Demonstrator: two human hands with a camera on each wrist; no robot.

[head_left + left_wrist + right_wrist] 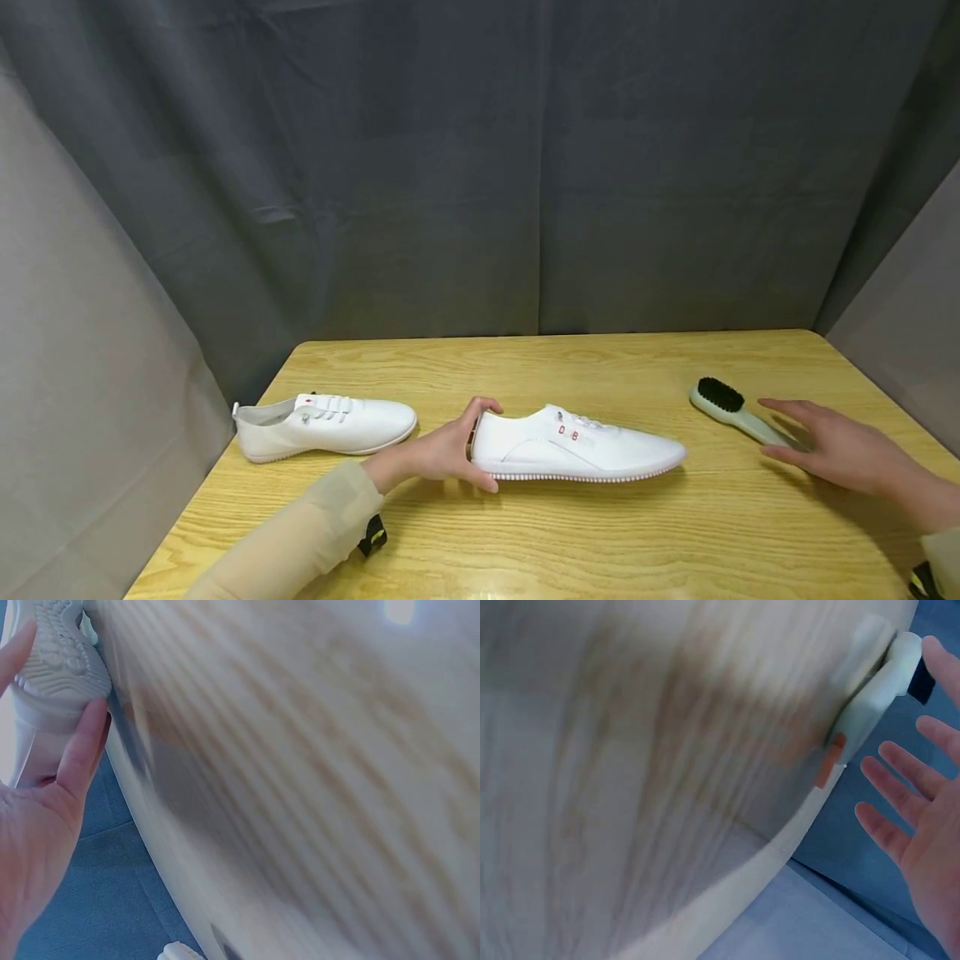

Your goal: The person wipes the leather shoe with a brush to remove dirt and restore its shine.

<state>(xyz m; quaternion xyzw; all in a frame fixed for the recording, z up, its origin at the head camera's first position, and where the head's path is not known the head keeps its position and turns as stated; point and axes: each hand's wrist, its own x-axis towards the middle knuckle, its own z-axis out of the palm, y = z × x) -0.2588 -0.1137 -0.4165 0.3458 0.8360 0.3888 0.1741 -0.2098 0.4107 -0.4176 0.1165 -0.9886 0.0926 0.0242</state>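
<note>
A white lace-up shoe [577,450] lies across the middle in the head view, its toe pointing right and red letters on its side. My left hand [452,448] grips this shoe by the heel. In the left wrist view the patterned sole [64,667] shows between the fingers. To the right is a pale green shoe brush [756,427], its black bristles facing up. Beside its handle hovers my right hand [851,446], fingers spread and holding nothing. The right wrist view shows the brush [874,701] apart from the fingertips [870,814].
A second white shoe [326,427] stands on the left of the wooden table [525,550], toe to the right. Dark grey curtain [450,208] hangs behind the table's far edge. Lighter cloth panels [82,358] close off both sides.
</note>
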